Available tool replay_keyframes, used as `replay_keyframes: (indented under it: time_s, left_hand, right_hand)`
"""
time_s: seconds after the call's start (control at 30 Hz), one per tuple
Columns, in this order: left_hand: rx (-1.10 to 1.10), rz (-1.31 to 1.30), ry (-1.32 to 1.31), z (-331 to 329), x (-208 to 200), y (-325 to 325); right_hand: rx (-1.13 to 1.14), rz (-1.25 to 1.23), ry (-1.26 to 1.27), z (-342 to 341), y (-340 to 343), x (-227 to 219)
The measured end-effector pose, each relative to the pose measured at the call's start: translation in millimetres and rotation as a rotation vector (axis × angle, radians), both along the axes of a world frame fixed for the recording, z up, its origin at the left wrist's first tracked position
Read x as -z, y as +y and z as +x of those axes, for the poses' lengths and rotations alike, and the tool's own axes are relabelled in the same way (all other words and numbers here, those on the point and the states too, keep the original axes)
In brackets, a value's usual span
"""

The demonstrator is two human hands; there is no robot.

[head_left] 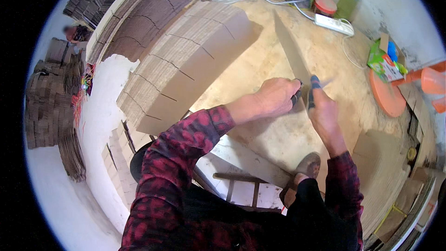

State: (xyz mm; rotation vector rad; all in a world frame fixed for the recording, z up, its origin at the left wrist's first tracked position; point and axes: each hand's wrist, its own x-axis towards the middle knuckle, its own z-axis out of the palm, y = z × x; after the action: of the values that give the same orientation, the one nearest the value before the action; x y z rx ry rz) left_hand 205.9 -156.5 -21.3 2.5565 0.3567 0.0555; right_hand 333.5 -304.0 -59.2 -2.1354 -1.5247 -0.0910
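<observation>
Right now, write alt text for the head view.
A person's left hand grips a long, flat, brown cardboard strip near its end, right hand against its edge, over a pale tan surface. To the left are slotted brown cardboard stacks; a white power strip lies beyond.

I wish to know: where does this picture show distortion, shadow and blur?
Head view: the fisheye leaves black corners and bends edges near the rim; head view: soft shadow falls on the tan surface right of the slotted cardboard stack; head view: a pale streak beside the right hand is too blurred to identify.
</observation>
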Motion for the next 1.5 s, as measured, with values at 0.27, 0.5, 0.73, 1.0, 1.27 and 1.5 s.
replay_keyframes:
  time_s: [0.27, 0.5, 0.73, 1.0, 1.27, 1.5]
  left_hand:
    - [-0.412, 0.94, -0.282, -80, 29, 174]
    - [-0.671, 0.4, -0.055, -120, -8, 206]
    - [-0.295, 0.064, -0.088, -120, 25, 160]
    - [-0.013, 0.178, 0.005, -91, 18, 85]
    - [-0.068, 0.224, -0.22, -56, 52, 68]
    - [-0.132, 0.175, -0.039, -15, 8, 35]
  right_hand:
    - [-0.052, 0.238, -0.102, -4, 34, -68]
    - [-0.024, -0.202, 0.01, 13, 68, -37]
    - [-0.043, -0.207, 0.114, 6, 68, -38]
    - [-0.132, -0.018, 0.053, 2, 47, -69]
    - [-0.07, -0.023, 0.078, 7, 18, -73]
    - [-0.096, -0.069, 0.032, 3, 0, -63]
